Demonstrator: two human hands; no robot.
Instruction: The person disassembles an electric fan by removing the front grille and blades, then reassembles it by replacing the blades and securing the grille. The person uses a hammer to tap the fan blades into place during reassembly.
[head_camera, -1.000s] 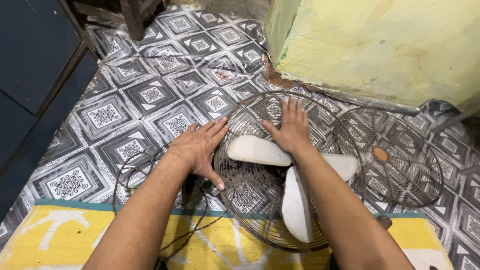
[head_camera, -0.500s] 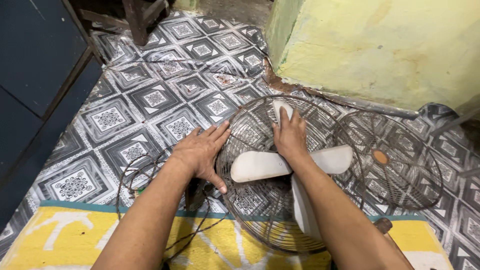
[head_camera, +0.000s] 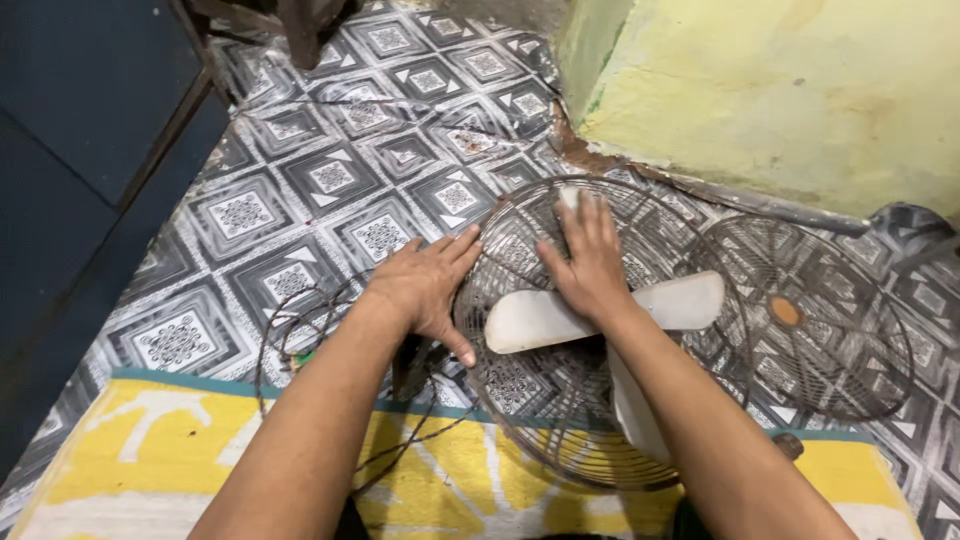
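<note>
left hand (head_camera: 425, 290) flat on cage rim (head_camera: 470, 300) | right hand (head_camera: 590, 262) pressing white blade (head_camera: 530, 320)

Two round wire fan guards lie on the floor — one (head_camera: 520, 400) at centre frame, a second (head_camera: 830, 330) at the right. One white fan blade set (head_camera: 540, 320), three blades showing. Two hands — left hand (head_camera: 425, 290), right hand (head_camera: 590, 265). One wire ring (head_camera: 275, 340), lower left.

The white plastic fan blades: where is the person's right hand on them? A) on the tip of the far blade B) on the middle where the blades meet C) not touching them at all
B: the right hand lies flat over the hub of the white plastic fan blades, inside the round rusty wire fan guard.
</note>
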